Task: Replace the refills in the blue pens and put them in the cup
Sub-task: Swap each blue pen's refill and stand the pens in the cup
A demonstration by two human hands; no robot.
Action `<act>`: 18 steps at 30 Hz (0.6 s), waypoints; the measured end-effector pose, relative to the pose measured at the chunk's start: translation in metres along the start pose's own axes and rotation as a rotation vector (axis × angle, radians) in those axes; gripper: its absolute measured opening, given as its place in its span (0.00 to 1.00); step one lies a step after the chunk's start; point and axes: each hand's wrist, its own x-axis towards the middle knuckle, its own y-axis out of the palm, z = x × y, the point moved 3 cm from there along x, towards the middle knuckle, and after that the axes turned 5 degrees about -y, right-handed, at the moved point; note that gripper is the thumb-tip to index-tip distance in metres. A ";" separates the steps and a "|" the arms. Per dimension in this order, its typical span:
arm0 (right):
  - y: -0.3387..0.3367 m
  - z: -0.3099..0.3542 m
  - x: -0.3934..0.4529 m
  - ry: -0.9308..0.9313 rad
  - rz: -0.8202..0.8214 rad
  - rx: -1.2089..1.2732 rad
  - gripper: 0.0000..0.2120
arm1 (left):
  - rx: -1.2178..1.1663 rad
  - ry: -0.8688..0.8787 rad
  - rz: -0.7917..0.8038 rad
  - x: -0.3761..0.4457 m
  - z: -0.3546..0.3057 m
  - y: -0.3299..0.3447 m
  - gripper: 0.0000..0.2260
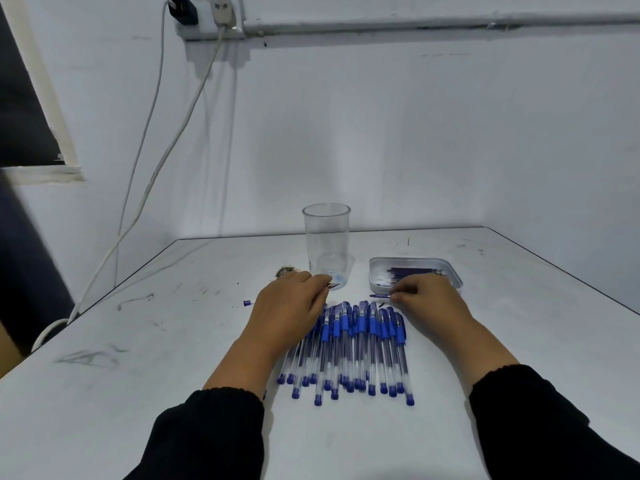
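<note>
Blue-gripped pens (349,348) lie in a loose row on a scuffed white table (145,341) as a person's left hand (287,306) pinches a small pointed tip near the base of the empty clear cup (326,245), while the right hand (427,297) nips a short dark refill piece beside the tray of refills (415,273). Small loose parts, such as the blue cap (247,302) lying apart at left, could roll off or be mislaid, and a careless wrist could nudge the light cup over. Pale walls, a wall socket (207,15) and trailing cables (156,150) frame the bench.
</note>
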 end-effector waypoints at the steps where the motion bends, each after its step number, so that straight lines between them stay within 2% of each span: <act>1: 0.001 0.000 -0.001 -0.003 0.010 -0.049 0.05 | -0.006 0.002 0.004 0.000 -0.001 0.000 0.13; 7: 0.004 0.001 0.003 -0.026 -0.013 -0.178 0.06 | -0.036 -0.002 0.041 0.001 -0.004 0.001 0.13; 12: 0.006 0.002 0.004 -0.052 -0.020 -0.263 0.12 | -0.042 0.014 0.057 -0.001 -0.004 0.001 0.13; 18: 0.007 0.000 0.005 -0.067 -0.020 -0.262 0.10 | -0.057 0.019 0.086 -0.001 -0.005 0.002 0.15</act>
